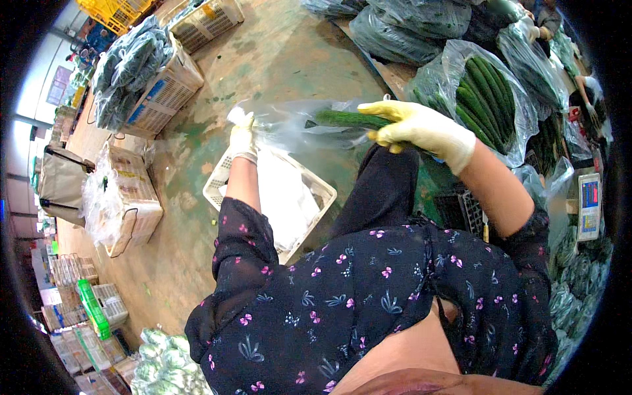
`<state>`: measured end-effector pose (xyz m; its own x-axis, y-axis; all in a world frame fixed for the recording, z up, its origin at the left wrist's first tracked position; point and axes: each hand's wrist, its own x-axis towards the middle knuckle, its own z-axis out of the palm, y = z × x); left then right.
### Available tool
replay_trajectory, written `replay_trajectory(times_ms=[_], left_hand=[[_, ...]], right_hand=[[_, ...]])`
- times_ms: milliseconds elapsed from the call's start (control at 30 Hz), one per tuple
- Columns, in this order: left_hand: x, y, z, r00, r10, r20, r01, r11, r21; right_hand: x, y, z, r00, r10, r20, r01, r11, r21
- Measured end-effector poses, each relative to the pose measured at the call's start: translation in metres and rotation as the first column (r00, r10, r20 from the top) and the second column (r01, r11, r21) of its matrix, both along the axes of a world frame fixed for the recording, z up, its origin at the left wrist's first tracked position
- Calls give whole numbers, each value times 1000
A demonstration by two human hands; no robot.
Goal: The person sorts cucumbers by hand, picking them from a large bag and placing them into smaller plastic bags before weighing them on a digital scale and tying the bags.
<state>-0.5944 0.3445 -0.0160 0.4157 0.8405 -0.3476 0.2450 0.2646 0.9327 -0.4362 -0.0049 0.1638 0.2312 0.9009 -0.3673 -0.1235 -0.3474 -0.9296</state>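
closed left hand [242, 136], ten o'clock, pinches filmy plastic bag [282, 126]; half-curled right hand [421, 131], two o'clock, holds long cucumber [349, 119] (one end hidden).

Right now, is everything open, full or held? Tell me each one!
Left hand: gloved, gripping clear bag.
Right hand: gloved, holding cucumber.
Clear bag: pulled out sideways.
Cucumber: seemingly partly inside that bag.
Big bag: open, with many cucumbers.
White crate: open-topped, something white inside.
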Motion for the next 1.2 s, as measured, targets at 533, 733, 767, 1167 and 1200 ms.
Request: replay_trajectory(times_ms=[533,733,767,1167,1200], left_hand=[[2,-37,77,732,-501,463,606,789,-104],[26,-41,78,714,-527,461,630,771,-95],[33,-41,82,700,-554,451,644,762,-64],[56,-2,56,853,-456,253,494,863,-109],[61,-6,55,847,-469,252,506,856,-107]], right_hand=[[111,102,-199,633,521,573,-198,824,-531],[112,131,-203,831,367,418,-19,770,-638],[111,132,-204,794,373,480,-22,806,-591],[151,34,-157,703,-69,708,368,887,-279],[155,28,-158,778,-84,622,251,950,-186]])
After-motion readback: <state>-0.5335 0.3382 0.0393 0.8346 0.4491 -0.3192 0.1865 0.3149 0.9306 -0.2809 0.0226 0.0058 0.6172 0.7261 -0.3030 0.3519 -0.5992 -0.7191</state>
